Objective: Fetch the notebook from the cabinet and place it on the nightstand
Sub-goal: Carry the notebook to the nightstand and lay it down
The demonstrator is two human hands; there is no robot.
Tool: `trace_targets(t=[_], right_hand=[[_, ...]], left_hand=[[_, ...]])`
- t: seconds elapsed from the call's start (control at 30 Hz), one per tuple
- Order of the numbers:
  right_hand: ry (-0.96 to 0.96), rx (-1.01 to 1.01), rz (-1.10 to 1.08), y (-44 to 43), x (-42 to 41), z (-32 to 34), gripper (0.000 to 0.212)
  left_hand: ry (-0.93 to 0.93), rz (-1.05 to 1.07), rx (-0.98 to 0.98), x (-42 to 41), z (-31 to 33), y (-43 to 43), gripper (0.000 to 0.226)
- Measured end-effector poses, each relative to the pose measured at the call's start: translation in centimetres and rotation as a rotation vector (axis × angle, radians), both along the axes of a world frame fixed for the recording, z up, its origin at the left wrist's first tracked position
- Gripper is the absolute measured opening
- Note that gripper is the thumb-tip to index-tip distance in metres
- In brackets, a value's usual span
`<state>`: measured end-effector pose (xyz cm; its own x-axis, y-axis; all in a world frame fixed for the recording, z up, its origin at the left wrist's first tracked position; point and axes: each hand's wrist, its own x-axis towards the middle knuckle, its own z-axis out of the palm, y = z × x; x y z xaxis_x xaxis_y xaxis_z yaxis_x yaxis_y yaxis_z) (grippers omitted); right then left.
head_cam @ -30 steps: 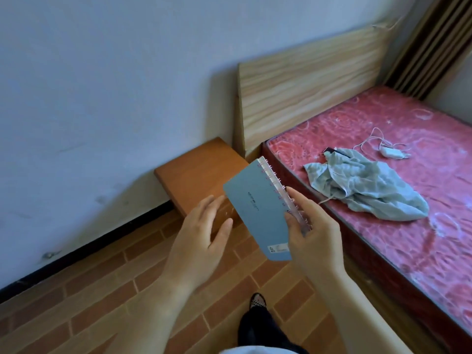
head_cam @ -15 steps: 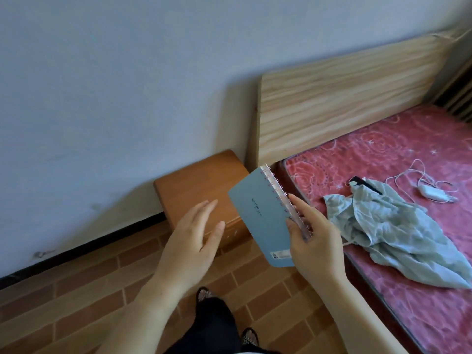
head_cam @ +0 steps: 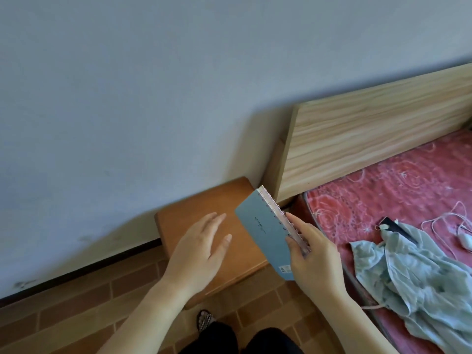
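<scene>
A blue spiral-bound notebook is held tilted in the air, its ring edge pinched by my right hand. It hangs above the right part of a low orange-brown wooden nightstand that stands against the wall beside the bed. My left hand hovers flat over the nightstand top, fingers spread, holding nothing. The cabinet is out of view.
A bed with a red patterned mattress and a pale wooden headboard lies to the right. On it rest a crumpled pale green cloth, a dark phone and a white charger cable. Brick-pattern floor and my legs below.
I have come closer to the nightstand, which now lies right under my hands. The notebook stays in my right hand and my left hand has moved over the nightstand top.
</scene>
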<state>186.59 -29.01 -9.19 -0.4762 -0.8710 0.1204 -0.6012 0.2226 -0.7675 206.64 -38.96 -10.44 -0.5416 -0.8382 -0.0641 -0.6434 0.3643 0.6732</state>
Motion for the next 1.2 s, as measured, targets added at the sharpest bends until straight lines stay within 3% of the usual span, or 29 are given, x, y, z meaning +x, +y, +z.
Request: trace_targets(t=[0.43,0.73,1.2], right_hand=[[0.015,0.182,0.069,-12.1,-6.8,-6.5,0.05],[0.027,0.312,0.08,-18.3,-10.3,-15.2,0.045],[0.174,0.279,0.013,-24.9,-12.3,-27.0,0.049]], left_hand=[[-0.101,0.076,0.118,-4.9,-4.6,-8.9,0.051],[-0.102,0.172,0.178,-8.9,-11.6,-13.3,0.048],[-0.119,0.162,0.263,-11.3,-21.7,-14.9,0.048]])
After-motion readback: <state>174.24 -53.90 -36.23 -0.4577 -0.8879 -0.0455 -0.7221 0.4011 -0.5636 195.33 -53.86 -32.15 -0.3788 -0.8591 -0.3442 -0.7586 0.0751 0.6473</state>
